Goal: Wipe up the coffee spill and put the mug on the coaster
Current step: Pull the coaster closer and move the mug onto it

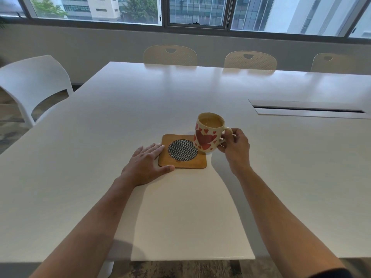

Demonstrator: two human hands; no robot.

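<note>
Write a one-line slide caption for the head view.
Right hand carries the heart-print mug by its handle toward the wooden coaster, steadied by the left hand.

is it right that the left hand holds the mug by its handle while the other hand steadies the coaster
Not quite: the hands are swapped. In the head view the right hand holds the mug by its handle, while the left hand lies flat against the coaster, steadying it.
</note>
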